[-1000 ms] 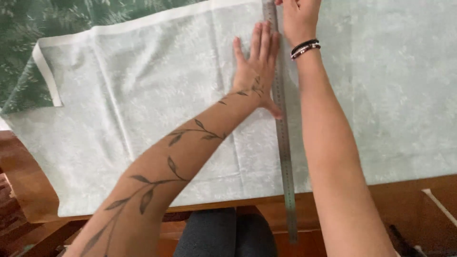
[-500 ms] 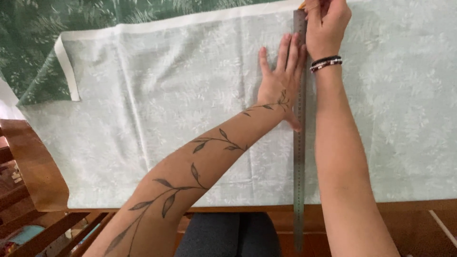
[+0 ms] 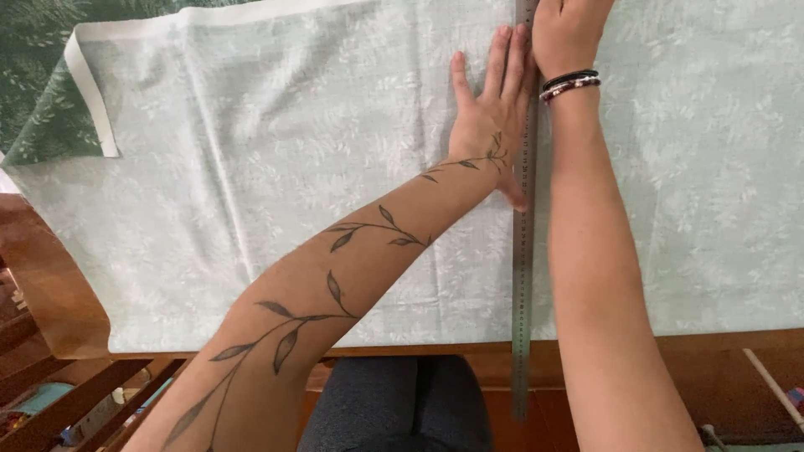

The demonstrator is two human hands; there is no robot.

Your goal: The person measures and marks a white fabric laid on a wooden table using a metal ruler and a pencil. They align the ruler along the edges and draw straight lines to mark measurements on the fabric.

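The long metal ruler (image 3: 524,276) overhangs the wooden table (image 3: 50,293) edge and runs away across the pale green cloth (image 3: 251,184). The left hand (image 3: 490,117) lies open and flat, pressing the ruler's left side. Just beyond, the right hand (image 3: 569,33) sits by the ruler; its fingers are cut off, grip unclear.

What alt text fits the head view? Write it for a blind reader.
A left hand presses flat beside a long metal ruler on pale green leaf-print cloth, while the right hand rests at the ruler's far end. The cloth covers a wooden table.
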